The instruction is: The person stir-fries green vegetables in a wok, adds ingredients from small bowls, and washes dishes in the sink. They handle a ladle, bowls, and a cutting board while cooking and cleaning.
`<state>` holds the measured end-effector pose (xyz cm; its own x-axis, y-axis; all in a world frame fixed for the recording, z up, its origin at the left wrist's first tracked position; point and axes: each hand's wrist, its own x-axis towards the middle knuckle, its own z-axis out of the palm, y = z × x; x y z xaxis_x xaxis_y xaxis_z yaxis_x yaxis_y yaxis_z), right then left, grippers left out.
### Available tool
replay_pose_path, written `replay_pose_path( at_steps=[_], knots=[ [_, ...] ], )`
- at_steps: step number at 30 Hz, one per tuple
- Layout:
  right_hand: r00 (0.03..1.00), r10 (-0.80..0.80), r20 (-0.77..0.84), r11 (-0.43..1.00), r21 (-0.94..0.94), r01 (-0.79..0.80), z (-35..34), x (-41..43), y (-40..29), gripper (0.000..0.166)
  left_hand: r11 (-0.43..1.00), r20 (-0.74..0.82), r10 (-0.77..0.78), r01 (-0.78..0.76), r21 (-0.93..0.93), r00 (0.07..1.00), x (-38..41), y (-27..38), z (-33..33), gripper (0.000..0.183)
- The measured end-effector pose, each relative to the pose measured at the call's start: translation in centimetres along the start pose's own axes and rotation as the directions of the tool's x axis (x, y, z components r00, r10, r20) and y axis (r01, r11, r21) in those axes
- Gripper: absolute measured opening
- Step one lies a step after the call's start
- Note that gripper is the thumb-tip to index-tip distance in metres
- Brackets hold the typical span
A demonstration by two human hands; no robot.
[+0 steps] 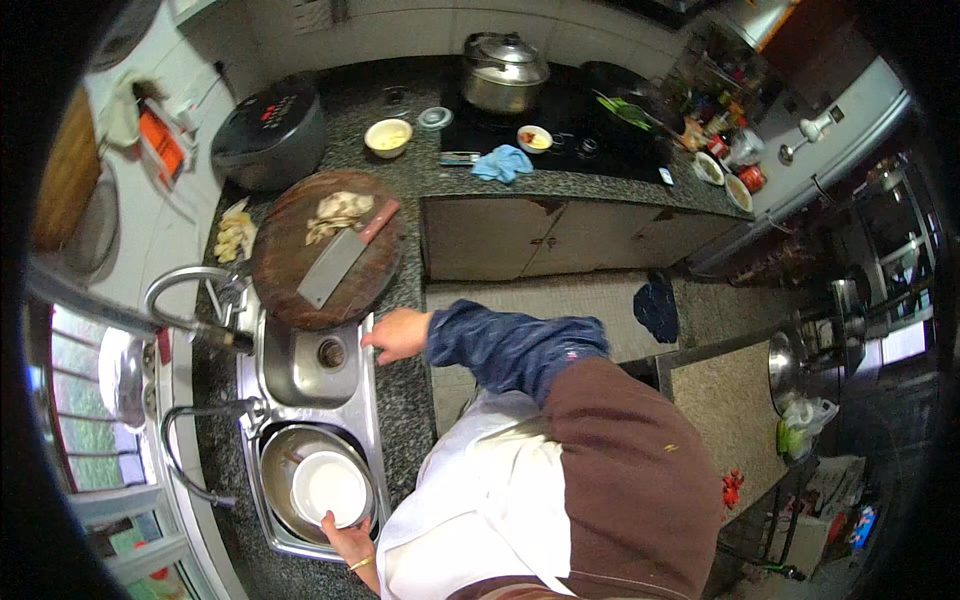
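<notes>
My left hand (349, 538) grips the rim of a white bowl (331, 487), thumb at its edge. The bowl is over a metal basin (277, 469) that sits in the near sink bowl. My right hand (397, 335), below a dark blue sleeve cover, is at the front rim of the steel double sink (369, 390); it appears to hold nothing, its thumb apart from the fingers. Beyond it, a round wooden chopping board (281, 262) overlaps the other sink bowl (300, 375). A cleaver (330, 268) lies on the board beside sliced pale food (337, 214).
Two curved faucets (180, 281) (169, 442) rise behind the sink. A dark rice cooker (270, 139) and a small bowl (388, 139) stand past the board. The cooktop carries a steel pot (504, 75), a blue cloth (502, 163) and a wok with greens (626, 112).
</notes>
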<state>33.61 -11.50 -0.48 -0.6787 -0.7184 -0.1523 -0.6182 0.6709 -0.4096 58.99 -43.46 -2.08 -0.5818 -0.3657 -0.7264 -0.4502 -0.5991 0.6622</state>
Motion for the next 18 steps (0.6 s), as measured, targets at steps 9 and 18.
replay_pose_path(
  at_steps=[9,18],
  knots=[
    [-0.015,0.992,-0.124,0.1,0.861,-0.498,0.5,-31.9,30.8,0.046,0.999,0.322,0.027,-0.034,0.013,0.946,1.5,-2.4,21.5,0.06],
    [-0.383,0.892,-0.239,0.171,0.964,-0.202,-8.7,-52.8,43.8,0.09,0.988,0.614,-0.135,0.148,0.029,0.778,-0.8,-5.8,47.6,0.067]
  ],
)
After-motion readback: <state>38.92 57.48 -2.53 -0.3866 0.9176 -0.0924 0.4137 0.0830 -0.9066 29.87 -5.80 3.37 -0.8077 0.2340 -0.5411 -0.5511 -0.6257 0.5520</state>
